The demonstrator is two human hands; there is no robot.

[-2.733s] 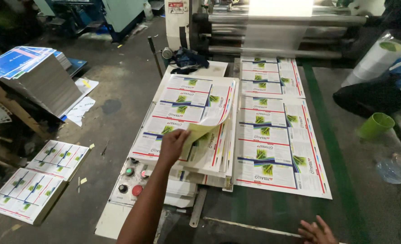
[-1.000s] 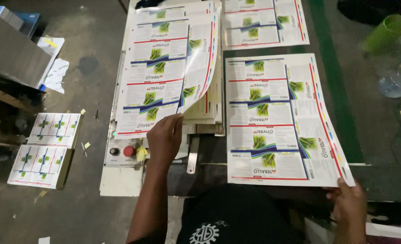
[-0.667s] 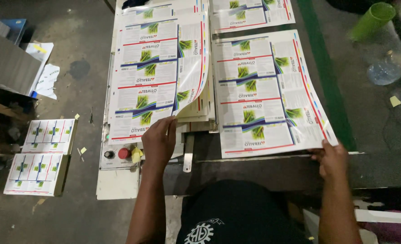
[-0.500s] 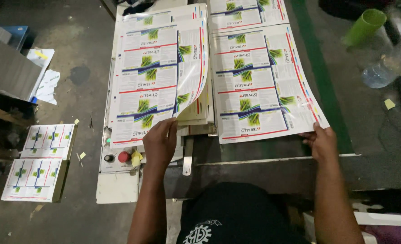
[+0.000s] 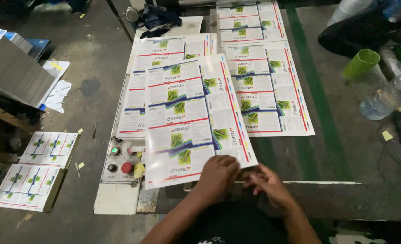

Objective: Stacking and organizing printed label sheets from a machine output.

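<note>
A glossy printed sheet (image 5: 187, 122) of repeated label panels with green plant pictures and red lines lies slightly askew on top of a stack of like sheets (image 5: 135, 104). My left hand (image 5: 218, 174) rests on the sheet's near edge, fingers curled over it. My right hand (image 5: 270, 185) is just beside it at the sheet's near right corner, fingertips on the edge. Another such sheet (image 5: 273, 90) lies flat to the right, and a further one (image 5: 250, 18) sits beyond it.
A control panel with a green and a red button (image 5: 119, 158) sits left of my hands. Stacks of printed sheets (image 5: 33, 180) lie on the floor at left, beside a tall grey pile (image 5: 10, 68). A green cup (image 5: 361, 63) and a plastic bottle (image 5: 386, 99) stand at right.
My right hand has pulled the near right-hand sheet leftward onto the stack. My left hand has let the curled stack edge drop and now holds that sheet's near edge.
</note>
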